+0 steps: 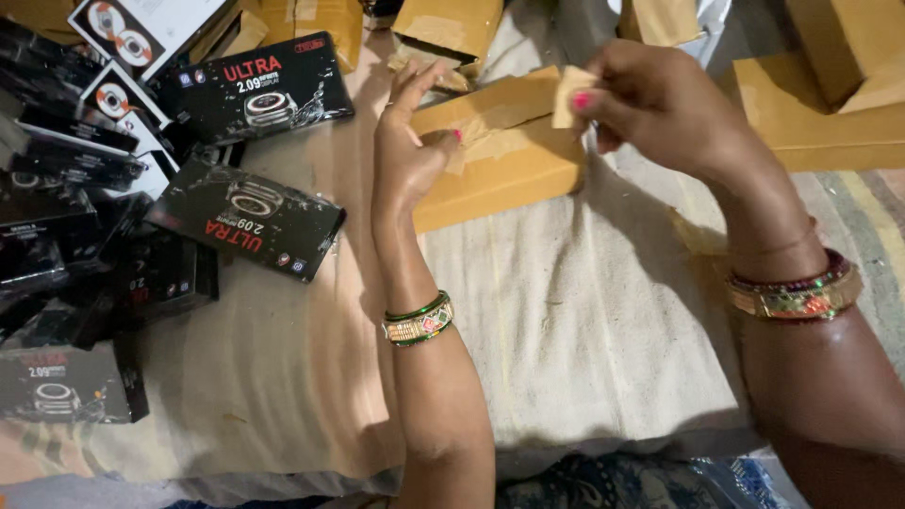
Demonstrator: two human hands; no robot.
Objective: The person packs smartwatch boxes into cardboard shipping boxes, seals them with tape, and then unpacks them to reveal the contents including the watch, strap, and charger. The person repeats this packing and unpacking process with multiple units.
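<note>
A flat brown cardboard box (500,151) is lying on the pale cloth (566,320), tilting slightly, its long side running left to right. A strip of tan tape (571,94) is rising off the box's top, curling up above its right end. More tape (471,139) is sticking, wrinkled, to the top near the box's left end.

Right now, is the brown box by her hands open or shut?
Shut. The brown box lies flat with its top closed; the left hand rests on it while the right hand pinches a tape piece.
</note>
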